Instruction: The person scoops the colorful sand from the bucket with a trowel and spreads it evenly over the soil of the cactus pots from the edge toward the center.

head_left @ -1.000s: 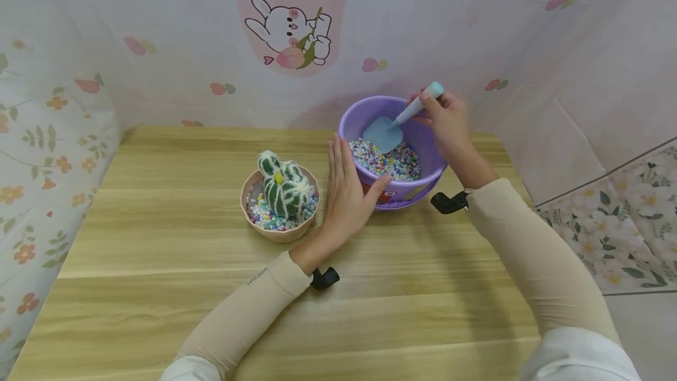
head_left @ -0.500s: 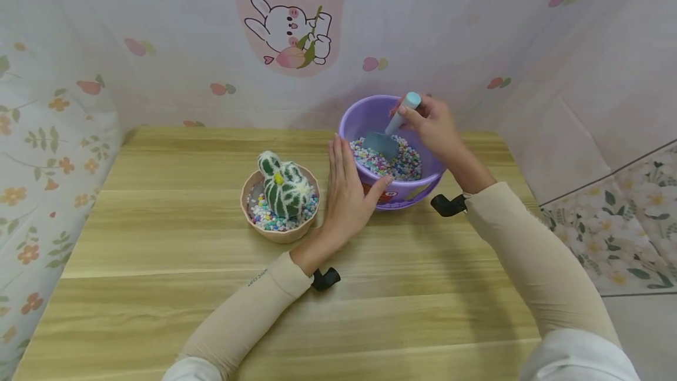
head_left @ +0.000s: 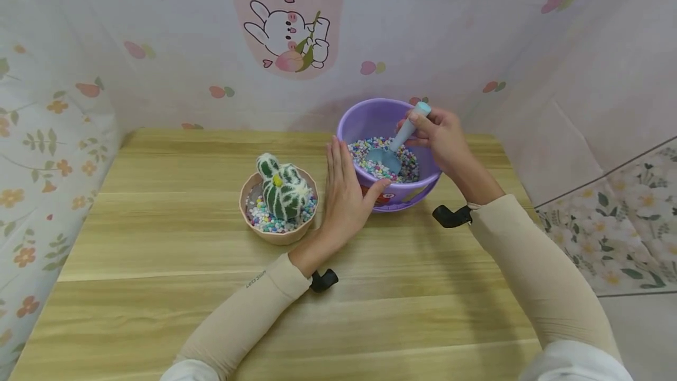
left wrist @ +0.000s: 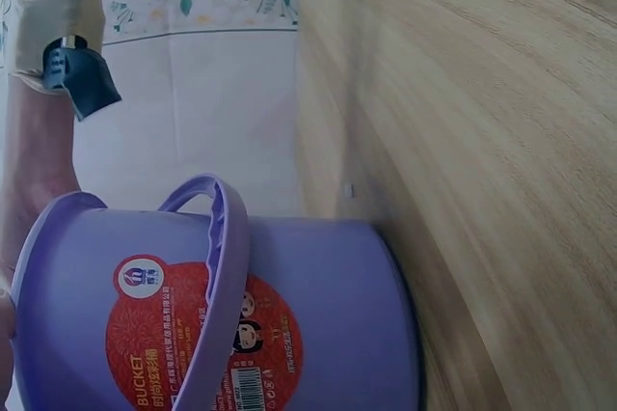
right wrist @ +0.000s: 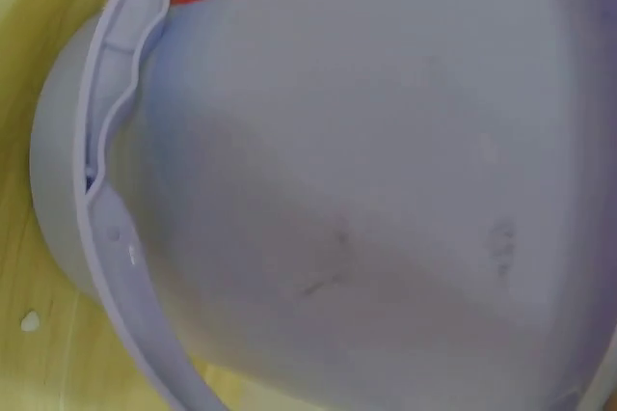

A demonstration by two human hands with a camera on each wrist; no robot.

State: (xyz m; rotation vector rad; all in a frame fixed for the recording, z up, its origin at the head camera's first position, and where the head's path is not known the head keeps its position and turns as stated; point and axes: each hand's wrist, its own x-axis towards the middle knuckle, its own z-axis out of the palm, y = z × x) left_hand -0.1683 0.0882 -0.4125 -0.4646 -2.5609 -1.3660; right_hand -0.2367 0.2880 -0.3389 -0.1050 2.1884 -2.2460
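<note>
A purple bucket (head_left: 428, 176) stands at the back of the table, with many small coloured pebbles (head_left: 365, 149) inside. My right hand (head_left: 446, 137), over the bucket's right rim, grips the handle of a small light-blue shovel (head_left: 407, 133). The shovel's blade lies partly sunk among the pebbles. My left hand (head_left: 346, 193) rests against the bucket's left side, fingers straight and thumb along the front rim. In the left wrist view the bucket (left wrist: 77, 305) shows its red label and hanging handle. Its wall (right wrist: 386, 141) fills most of the right wrist view, where my right hand is hidden.
Left of my left hand stands a peach-coloured pot (head_left: 280, 239) with a green-and-white knitted cactus (head_left: 285, 196) amid coloured pebbles. A loose pebble (right wrist: 31, 320) lies on the wooden table (head_left: 402, 310) beside the bucket. Printed cloth (head_left: 423, 28) hangs behind.
My right hand has lowered the shovel, and its blade has gone from above the pebbles to partly in them. Its handle swung left, then back right. The left hand has stayed on the bucket.
</note>
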